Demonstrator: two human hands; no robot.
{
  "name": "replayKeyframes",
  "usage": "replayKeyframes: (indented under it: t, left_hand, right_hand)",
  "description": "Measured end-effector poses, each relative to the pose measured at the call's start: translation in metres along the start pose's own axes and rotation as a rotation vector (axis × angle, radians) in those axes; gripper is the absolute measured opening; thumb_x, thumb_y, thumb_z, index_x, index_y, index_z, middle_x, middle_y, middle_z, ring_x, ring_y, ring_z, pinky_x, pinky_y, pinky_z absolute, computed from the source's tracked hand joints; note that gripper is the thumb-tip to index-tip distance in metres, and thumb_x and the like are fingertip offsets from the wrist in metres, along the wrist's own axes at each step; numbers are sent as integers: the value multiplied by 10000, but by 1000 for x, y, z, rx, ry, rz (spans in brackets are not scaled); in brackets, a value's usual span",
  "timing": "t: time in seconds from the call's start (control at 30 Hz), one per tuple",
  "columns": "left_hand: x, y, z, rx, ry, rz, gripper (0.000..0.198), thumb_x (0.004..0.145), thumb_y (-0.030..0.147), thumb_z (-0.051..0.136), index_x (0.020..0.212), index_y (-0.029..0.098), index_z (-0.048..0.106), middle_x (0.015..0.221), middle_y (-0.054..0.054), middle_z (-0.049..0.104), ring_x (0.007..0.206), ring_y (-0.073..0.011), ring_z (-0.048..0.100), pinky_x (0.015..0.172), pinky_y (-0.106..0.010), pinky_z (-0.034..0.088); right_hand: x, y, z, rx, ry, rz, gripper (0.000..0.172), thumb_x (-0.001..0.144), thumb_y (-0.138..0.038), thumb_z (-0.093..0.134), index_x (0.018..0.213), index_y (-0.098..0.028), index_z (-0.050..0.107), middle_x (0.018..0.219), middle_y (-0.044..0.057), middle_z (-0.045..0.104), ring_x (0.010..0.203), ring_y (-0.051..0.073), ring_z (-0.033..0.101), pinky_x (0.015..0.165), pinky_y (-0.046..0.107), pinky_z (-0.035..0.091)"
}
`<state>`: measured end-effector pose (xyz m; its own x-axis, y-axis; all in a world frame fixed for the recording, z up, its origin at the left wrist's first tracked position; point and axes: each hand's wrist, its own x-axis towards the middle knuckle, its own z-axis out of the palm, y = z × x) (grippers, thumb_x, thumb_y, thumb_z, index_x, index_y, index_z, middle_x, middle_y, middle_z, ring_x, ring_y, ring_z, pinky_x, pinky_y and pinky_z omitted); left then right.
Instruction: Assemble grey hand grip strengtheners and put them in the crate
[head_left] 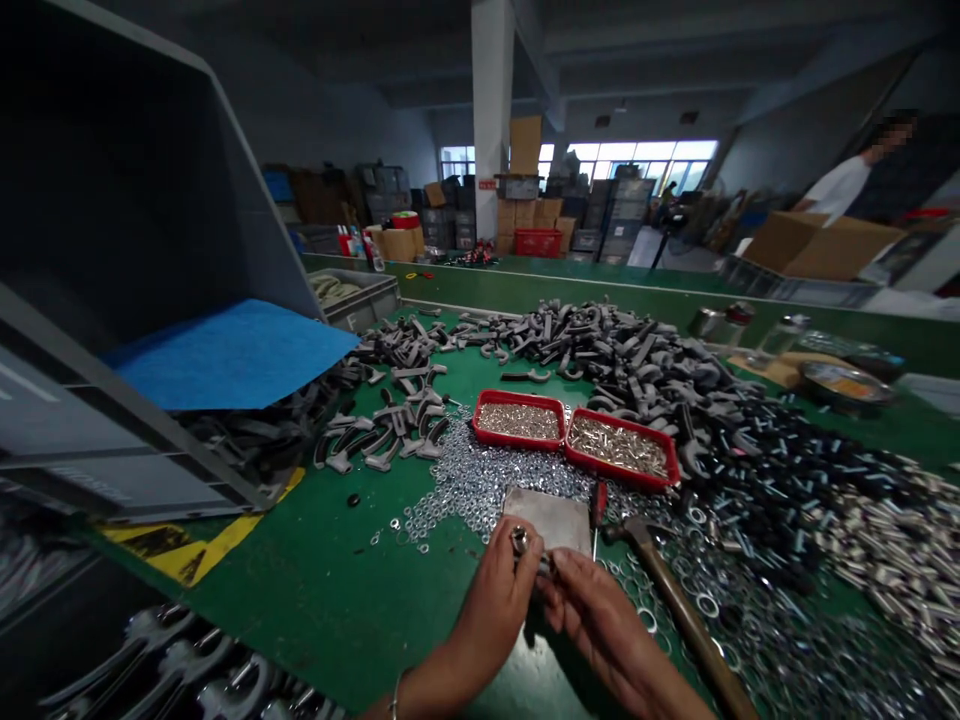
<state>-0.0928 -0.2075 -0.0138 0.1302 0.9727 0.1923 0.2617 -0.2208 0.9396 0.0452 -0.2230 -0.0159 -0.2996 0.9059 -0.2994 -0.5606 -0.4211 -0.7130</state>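
My left hand [491,590] is closed around a metal part [520,540] whose round, hollow end points up between thumb and fingers; the rest of it is covered by the hand. Close against it, my right hand [592,605] has its thumb and fingers pinched together, and what sits between them is too small and hidden to name. Both hands are just in front of a flat metal plate [551,515] on the green table. A hammer [667,580] lies right of my right hand, near a red-handled screwdriver [598,505].
Two red trays [564,425] of small metal pieces stand beyond the plate, amid loose nuts [480,480]. Grey hook-shaped castings [630,350] are heaped behind. Washers [750,610] and metal sleeves [892,540] spread right. A tipped grey crate [247,200] stands left. A person [840,190] is far right.
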Motion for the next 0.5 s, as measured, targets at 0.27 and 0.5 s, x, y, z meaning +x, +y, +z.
replayKeyframes:
  t: [0.27,0.5]
  left_hand:
    - [-4,17,3,-81,41,-218,289,999,440,414,998,194,567,1041,-112,644,996,-254,586,931,-368,424]
    - [-3,21,3,-219,-10,-296,363,918,547,532,1016,205,606,1015,-71,668,1047,-262,591,929,-336,438]
  right_hand:
    - [-12,-6,-12,-642,63,-357,167,883,-383,690,940,-228,665,757,2,693,643,168,654,638,293,527]
    - [-19,-11,-29,-1469,-37,-870,421,996,-276,485,1415,-267,522,987,102,751,862,253,691,759,377,567]
